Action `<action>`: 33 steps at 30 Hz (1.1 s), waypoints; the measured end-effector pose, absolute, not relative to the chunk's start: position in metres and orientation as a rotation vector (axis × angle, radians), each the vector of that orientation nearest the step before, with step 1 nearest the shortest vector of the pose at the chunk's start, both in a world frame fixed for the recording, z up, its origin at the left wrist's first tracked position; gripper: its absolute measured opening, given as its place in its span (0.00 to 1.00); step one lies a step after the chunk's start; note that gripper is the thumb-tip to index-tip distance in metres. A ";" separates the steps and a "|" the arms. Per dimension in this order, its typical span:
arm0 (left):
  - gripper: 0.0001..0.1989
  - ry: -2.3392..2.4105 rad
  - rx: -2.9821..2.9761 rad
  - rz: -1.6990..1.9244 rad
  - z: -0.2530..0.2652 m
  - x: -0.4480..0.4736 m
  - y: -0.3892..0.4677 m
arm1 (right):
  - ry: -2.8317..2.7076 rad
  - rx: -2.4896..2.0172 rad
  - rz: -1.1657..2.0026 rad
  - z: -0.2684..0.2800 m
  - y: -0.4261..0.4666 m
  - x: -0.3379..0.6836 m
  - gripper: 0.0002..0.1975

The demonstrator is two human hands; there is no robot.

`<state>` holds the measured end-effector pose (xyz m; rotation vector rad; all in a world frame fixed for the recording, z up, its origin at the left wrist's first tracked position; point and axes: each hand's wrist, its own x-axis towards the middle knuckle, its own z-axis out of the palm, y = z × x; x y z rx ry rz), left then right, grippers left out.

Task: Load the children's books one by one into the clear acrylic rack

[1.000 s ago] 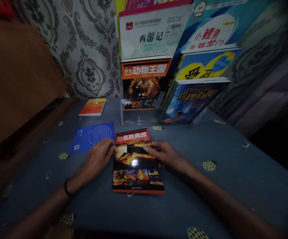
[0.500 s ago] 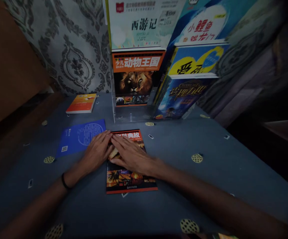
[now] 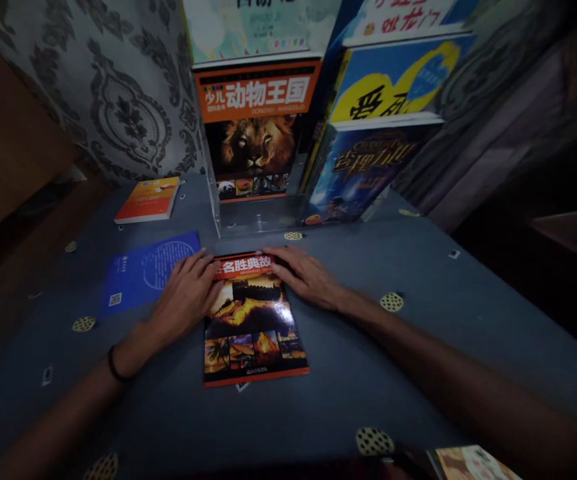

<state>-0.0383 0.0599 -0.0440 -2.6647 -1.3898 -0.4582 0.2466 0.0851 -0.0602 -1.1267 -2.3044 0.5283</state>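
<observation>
A dark book (image 3: 248, 313) with a red title band and a Great Wall photo lies flat in front of me. My left hand (image 3: 186, 291) rests over its upper left edge, fingers stretched out, partly covering the corner and the title's first characters. At the book's upper right corner lies my right hand (image 3: 304, 275), open, with its fingertips on the top edge and its thumb along the right side. A blue sheet or booklet (image 3: 138, 273) with a QR code lies on the left, its right side partly behind my left hand.
Behind, a clear acrylic stand (image 3: 258, 217) holds several upright books, including a lion-cover book (image 3: 256, 143) and a blue book (image 3: 368, 170). A small orange book (image 3: 147, 200) lies at the back left. Another book (image 3: 473, 463) shows at the bottom edge. Patterned grey cloth hangs behind the table (image 3: 448, 347).
My right hand has slid from the middle of the book to its upper right corner, uncovering the cover photo. My left hand stays at the left edge. The view has tilted slightly down.
</observation>
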 end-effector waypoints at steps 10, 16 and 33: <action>0.18 -1.050 -2.984 -0.552 -0.042 0.013 0.077 | -2.250 -0.977 0.625 -0.064 0.094 0.253 0.23; 0.19 -0.902 -3.104 -0.489 -0.038 0.019 0.040 | -2.292 -0.992 0.525 -0.070 0.094 0.252 0.23; 0.18 -0.919 -3.262 -0.512 -0.030 0.000 0.004 | -2.318 -1.050 0.392 -0.069 0.087 0.248 0.23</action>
